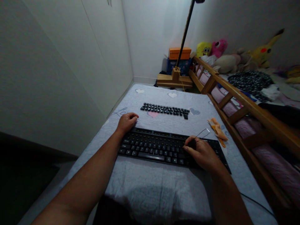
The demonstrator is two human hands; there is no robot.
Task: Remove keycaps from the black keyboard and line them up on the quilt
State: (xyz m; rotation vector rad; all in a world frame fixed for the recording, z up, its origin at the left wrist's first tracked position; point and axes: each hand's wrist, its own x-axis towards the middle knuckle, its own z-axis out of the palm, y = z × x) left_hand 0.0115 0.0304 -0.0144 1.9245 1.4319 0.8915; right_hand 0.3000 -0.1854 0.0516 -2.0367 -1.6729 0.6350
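Observation:
A black keyboard (152, 145) lies across the bed-like surface, with bare spots in its upper key rows where keycaps are off. My left hand (126, 122) rests at its upper left corner, fingers curled together, and nothing shows in them. Over the right part of the keys, my right hand (199, 151) is closed around a wire keycap puller (205, 132), whose wire loop sticks out past the knuckles. Its thumb and index finger pinch together just above the keys; whether a keycap is between them I cannot tell. Loose black keycaps (164, 109) lie in neat rows behind the keyboard.
An orange cloth-like piece (217, 129) lies right of the keyboard. A cable (256, 203) runs off at the lower right. A wooden bed rail (236, 97) borders the right side, with plush toys (225, 61) beyond it. A wooden stand (174, 79) stands behind.

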